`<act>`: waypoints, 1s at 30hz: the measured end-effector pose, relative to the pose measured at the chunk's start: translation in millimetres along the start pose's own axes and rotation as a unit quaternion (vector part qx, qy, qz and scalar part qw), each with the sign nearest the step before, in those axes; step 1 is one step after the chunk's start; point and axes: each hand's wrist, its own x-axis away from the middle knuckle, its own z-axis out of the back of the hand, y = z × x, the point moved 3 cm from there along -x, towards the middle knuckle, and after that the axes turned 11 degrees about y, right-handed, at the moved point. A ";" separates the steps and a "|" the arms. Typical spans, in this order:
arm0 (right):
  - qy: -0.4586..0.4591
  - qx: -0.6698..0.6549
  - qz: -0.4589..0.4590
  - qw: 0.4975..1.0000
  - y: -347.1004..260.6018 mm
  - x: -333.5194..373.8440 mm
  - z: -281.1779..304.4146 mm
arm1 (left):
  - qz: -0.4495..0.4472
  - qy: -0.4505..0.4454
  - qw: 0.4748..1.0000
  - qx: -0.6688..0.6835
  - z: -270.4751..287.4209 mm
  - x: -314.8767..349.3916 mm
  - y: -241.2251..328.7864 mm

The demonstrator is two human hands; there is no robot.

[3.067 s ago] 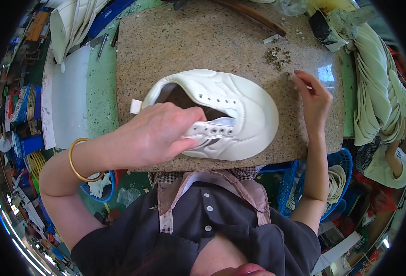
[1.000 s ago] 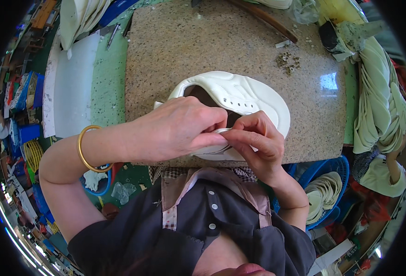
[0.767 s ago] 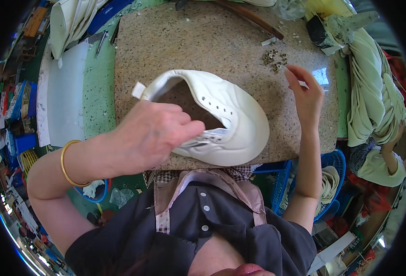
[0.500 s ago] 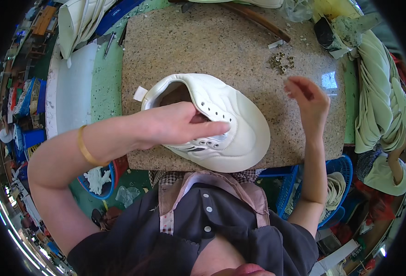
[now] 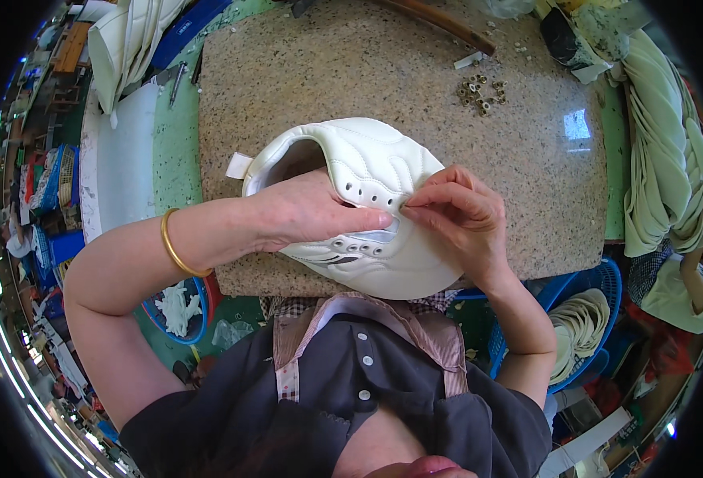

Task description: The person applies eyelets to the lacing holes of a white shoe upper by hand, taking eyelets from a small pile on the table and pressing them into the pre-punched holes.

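Observation:
A white quilted shoe upper (image 5: 367, 171) lies on a speckled stone slab (image 5: 304, 72), toe toward me. My left hand (image 5: 312, 213) reaches into its opening and grips the eyelet flap from inside, thumb pointing right. My right hand (image 5: 459, 211) pinches something tiny at an eyelet hole on the flap's edge; whatever it holds is too small to see. A small pile of metal eyelets (image 5: 481, 90) sits on the slab to the far right.
A stack of pale green cut pieces (image 5: 666, 151) lies at the right. White shoe parts (image 5: 132, 40) and a white board (image 5: 116, 171) lie at the left. Blue baskets (image 5: 583, 319) with insoles stand below the slab's front edge. A wooden handle (image 5: 439, 20) rests at the back.
My right hand came back from the eyelet pile to the shoe and now pinches at an eyelet hole. My left hand kept hold of the shoe, which shifted slightly.

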 end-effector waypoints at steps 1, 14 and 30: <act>0.000 0.001 -0.001 1.000 -0.6 0.5 0.7 | 0.000 -0.001 1.000 0.000 -1.0 0.1 2.6; 0.137 0.309 0.116 0.934 22.5 -70.2 57.1 | -0.052 0.008 0.997 -0.060 -8.5 -2.1 13.3; -0.040 -0.098 -0.107 0.989 -9.7 -1.2 -2.0 | -0.073 0.001 0.996 -0.043 9.0 8.1 14.7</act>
